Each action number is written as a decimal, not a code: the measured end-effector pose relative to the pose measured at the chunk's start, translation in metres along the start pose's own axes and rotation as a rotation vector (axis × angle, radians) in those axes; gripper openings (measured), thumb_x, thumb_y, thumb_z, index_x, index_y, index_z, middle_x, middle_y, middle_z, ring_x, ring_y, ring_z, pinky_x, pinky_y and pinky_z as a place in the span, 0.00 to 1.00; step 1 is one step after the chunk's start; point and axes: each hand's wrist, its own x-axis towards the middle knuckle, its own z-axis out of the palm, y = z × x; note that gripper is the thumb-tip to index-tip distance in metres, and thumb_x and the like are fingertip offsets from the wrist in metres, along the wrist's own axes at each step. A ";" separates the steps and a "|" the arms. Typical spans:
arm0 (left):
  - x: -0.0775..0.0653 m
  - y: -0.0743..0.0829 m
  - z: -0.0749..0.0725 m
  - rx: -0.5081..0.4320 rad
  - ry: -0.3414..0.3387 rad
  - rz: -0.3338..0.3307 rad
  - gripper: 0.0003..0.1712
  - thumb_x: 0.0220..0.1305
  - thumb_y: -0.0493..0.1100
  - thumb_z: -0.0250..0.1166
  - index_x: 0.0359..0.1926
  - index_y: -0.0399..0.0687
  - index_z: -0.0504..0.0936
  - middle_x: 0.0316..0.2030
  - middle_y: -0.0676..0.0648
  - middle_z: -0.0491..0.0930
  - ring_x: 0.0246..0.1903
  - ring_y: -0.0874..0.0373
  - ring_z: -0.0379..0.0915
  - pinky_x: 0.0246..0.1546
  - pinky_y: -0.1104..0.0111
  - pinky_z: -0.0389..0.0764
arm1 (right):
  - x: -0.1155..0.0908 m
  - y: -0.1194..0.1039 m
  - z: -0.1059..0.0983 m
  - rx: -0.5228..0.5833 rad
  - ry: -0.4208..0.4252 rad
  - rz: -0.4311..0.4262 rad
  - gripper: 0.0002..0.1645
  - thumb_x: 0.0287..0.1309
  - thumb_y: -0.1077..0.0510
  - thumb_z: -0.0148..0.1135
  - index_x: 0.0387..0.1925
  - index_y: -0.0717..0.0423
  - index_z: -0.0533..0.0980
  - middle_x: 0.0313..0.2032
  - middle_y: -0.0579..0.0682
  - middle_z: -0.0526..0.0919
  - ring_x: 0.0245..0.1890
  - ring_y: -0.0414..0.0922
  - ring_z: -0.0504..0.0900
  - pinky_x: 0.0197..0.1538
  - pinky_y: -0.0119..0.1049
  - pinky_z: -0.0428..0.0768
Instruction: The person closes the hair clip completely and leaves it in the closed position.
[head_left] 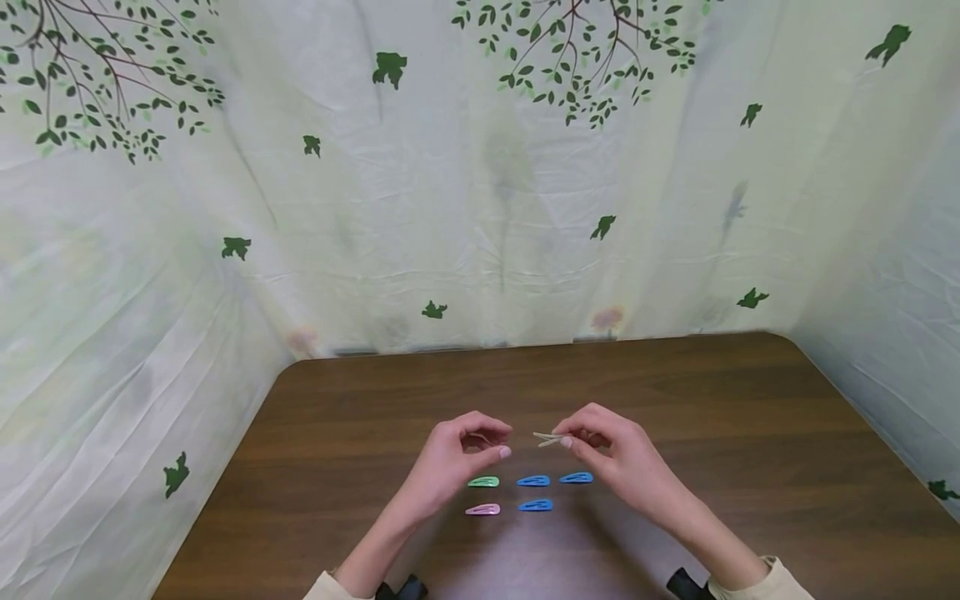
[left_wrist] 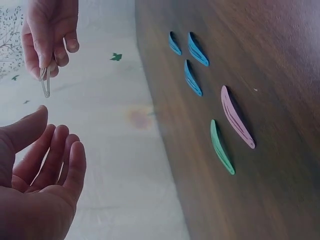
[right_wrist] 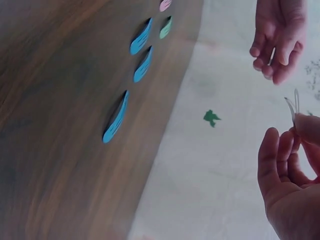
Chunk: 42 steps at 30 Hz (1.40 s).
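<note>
Between thumb and fingertips, my right hand (head_left: 611, 446) pinches a pale snap hair clip (head_left: 549, 438). Its two arms stand spread apart, pointing toward the left hand, as the right wrist view also shows with the clip (right_wrist: 292, 106). Across a small gap my left hand (head_left: 461, 454) hovers above the table, thumb and curved fingers apart, holding nothing. Below the hands lie a green hair clip (head_left: 483, 482), a pink hair clip (head_left: 482, 509) and three blue hair clips, one (head_left: 533, 481) beside the green one, one (head_left: 577, 477) farther right and one (head_left: 536, 505) beside the pink.
The brown wooden table (head_left: 360, 400) spreads under both hands. Pale cloth (head_left: 495, 208) printed with leafy branches and green shapes hangs behind it and at both sides. Dark straps show at both wrists, near the cream sleeves (head_left: 765, 579).
</note>
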 end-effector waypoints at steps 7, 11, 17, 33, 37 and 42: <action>-0.011 0.011 0.002 0.028 0.002 0.045 0.13 0.56 0.39 0.74 0.42 0.58 0.85 0.37 0.60 0.82 0.39 0.59 0.79 0.44 0.63 0.80 | -0.007 -0.015 0.003 0.041 0.001 -0.034 0.10 0.61 0.62 0.66 0.40 0.42 0.83 0.37 0.38 0.81 0.34 0.38 0.80 0.38 0.34 0.80; -0.016 0.019 0.005 0.016 0.003 0.073 0.14 0.55 0.39 0.75 0.42 0.58 0.86 0.38 0.60 0.82 0.41 0.55 0.79 0.46 0.63 0.79 | -0.011 -0.019 0.005 0.048 0.000 -0.050 0.12 0.59 0.66 0.66 0.39 0.46 0.83 0.37 0.42 0.81 0.34 0.39 0.79 0.38 0.34 0.80; -0.019 0.024 0.011 -0.021 0.004 0.101 0.15 0.54 0.41 0.76 0.44 0.53 0.86 0.40 0.55 0.83 0.42 0.53 0.78 0.47 0.63 0.79 | -0.015 -0.020 0.008 0.071 -0.005 -0.071 0.12 0.61 0.63 0.66 0.41 0.41 0.82 0.38 0.39 0.81 0.36 0.38 0.79 0.39 0.33 0.80; -0.023 0.027 0.019 -0.051 -0.020 -0.025 0.03 0.59 0.47 0.73 0.34 0.59 0.87 0.33 0.58 0.82 0.33 0.59 0.78 0.18 0.63 0.82 | -0.022 -0.020 0.015 0.154 -0.014 -0.077 0.08 0.65 0.58 0.63 0.42 0.42 0.82 0.39 0.39 0.81 0.38 0.39 0.81 0.39 0.35 0.80; -0.023 0.028 0.019 -0.053 -0.025 -0.001 0.02 0.60 0.44 0.72 0.33 0.53 0.87 0.32 0.57 0.81 0.33 0.59 0.77 0.18 0.62 0.82 | -0.022 -0.020 0.016 0.148 -0.012 -0.059 0.07 0.65 0.57 0.63 0.42 0.41 0.82 0.39 0.39 0.82 0.38 0.39 0.81 0.39 0.35 0.80; -0.023 0.026 0.020 -0.063 -0.034 0.018 0.05 0.60 0.40 0.71 0.31 0.58 0.86 0.32 0.56 0.80 0.33 0.58 0.76 0.17 0.62 0.81 | -0.022 -0.019 0.016 0.172 -0.026 -0.032 0.07 0.65 0.56 0.64 0.42 0.41 0.83 0.39 0.42 0.84 0.38 0.39 0.81 0.39 0.36 0.80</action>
